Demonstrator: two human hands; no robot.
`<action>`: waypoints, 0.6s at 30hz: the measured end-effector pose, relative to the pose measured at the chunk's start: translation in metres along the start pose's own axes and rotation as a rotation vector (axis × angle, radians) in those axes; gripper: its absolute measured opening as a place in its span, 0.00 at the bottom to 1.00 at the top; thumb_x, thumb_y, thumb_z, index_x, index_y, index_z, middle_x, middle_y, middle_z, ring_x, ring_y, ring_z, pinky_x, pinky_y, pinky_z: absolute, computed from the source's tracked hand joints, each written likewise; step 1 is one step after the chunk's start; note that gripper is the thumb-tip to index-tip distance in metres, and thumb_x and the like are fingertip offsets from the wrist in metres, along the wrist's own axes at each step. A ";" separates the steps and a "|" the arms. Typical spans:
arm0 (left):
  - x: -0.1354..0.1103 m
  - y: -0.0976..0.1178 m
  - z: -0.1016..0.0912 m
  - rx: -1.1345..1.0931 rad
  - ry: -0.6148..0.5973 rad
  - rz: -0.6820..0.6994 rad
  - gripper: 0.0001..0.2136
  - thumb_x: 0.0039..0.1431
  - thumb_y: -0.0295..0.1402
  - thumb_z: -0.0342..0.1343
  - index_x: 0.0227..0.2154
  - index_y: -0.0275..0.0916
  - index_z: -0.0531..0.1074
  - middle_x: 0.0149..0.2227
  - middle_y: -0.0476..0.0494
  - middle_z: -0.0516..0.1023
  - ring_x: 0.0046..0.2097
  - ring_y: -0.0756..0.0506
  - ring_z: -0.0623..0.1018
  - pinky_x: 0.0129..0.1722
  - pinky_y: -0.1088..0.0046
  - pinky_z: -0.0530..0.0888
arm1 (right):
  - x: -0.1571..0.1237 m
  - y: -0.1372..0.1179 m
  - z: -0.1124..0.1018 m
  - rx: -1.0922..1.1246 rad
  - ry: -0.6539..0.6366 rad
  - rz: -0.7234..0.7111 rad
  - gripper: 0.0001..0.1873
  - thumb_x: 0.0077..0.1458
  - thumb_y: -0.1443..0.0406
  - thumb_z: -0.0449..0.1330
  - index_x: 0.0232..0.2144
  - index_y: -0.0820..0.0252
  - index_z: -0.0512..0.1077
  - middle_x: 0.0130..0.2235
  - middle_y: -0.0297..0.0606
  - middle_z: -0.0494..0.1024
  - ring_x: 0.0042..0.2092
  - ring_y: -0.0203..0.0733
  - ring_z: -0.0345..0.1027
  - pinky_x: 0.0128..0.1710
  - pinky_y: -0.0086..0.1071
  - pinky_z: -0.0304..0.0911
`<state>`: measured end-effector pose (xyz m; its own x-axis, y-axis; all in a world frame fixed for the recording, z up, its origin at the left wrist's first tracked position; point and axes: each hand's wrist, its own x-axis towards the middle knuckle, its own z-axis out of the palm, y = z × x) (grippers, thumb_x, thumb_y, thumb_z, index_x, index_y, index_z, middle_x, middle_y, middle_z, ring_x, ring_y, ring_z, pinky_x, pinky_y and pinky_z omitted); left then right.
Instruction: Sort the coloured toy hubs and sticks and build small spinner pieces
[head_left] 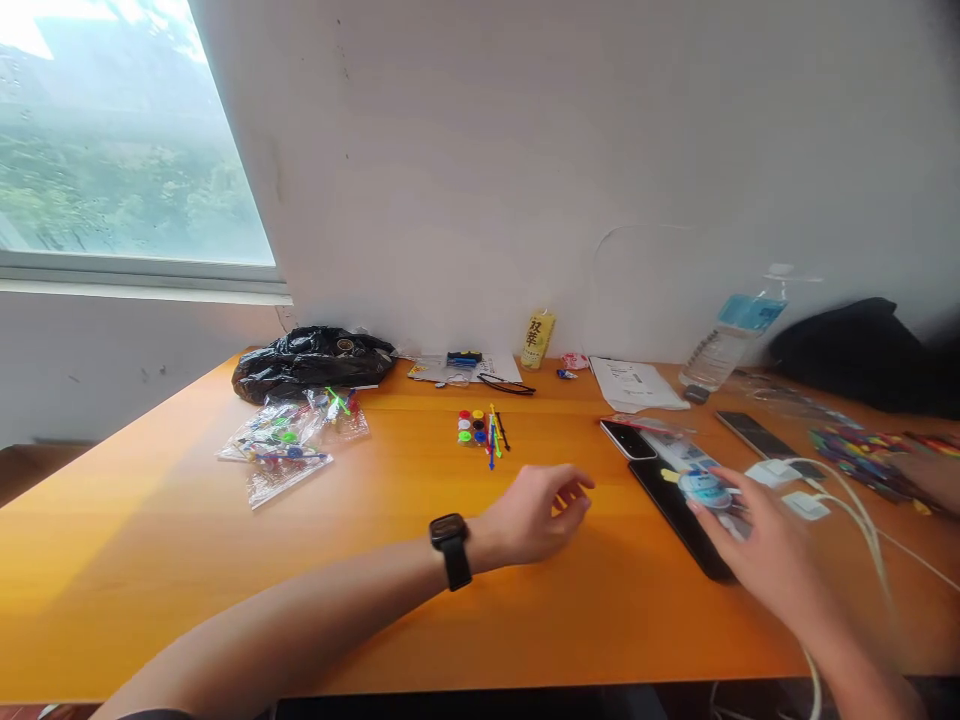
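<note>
My left hand point(536, 515), with a black watch on its wrist, rests on the orange table point(187, 540) with the fingers curled loosely; I see nothing in them. My right hand point(765, 545) is blurred by motion, fingers stretched out over a black tablet-like slab point(679, 515), fingertips at a small blue and white object point(705, 488). A little beyond my left hand lies a cluster of small coloured discs and thin coloured sticks point(482, 430).
Clear bags of coloured pieces point(285, 445) and a black plastic bag point(311, 362) lie at the left. By the wall stand a yellow bottle point(538, 340), papers point(634, 385) and a water bottle point(731, 335). Phones point(628, 439), white cables point(847, 505) and a dark bag point(862, 355) crowd the right.
</note>
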<state>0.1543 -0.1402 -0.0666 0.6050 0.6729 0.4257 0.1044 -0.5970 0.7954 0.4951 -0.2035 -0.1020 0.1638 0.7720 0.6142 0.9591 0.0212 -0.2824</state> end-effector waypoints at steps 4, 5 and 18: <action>0.067 0.004 0.060 -0.170 -0.011 -0.174 0.12 0.66 0.32 0.60 0.50 0.36 0.76 0.40 0.39 0.85 0.41 0.44 0.84 0.44 0.68 0.80 | -0.005 -0.012 0.000 0.099 0.056 0.080 0.28 0.61 0.47 0.61 0.58 0.54 0.70 0.54 0.50 0.80 0.48 0.60 0.79 0.46 0.48 0.75; 0.081 0.004 0.073 -0.184 -0.020 -0.205 0.13 0.66 0.34 0.61 0.50 0.36 0.76 0.41 0.38 0.84 0.42 0.43 0.84 0.45 0.67 0.80 | -0.005 -0.015 -0.001 0.120 0.069 0.090 0.29 0.60 0.47 0.61 0.58 0.55 0.70 0.54 0.50 0.80 0.48 0.59 0.79 0.46 0.48 0.76; 0.142 -0.021 0.147 -0.369 -0.136 -0.395 0.11 0.65 0.39 0.62 0.45 0.38 0.76 0.34 0.41 0.81 0.37 0.43 0.81 0.45 0.61 0.81 | -0.023 -0.025 -0.010 0.087 0.205 0.087 0.32 0.63 0.47 0.60 0.62 0.56 0.70 0.55 0.51 0.81 0.48 0.62 0.81 0.49 0.52 0.76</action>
<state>0.3539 -0.0959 -0.0860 0.6752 0.7372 0.0247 0.0748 -0.1018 0.9920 0.4693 -0.2277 -0.1016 0.2971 0.6287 0.7186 0.9172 0.0211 -0.3978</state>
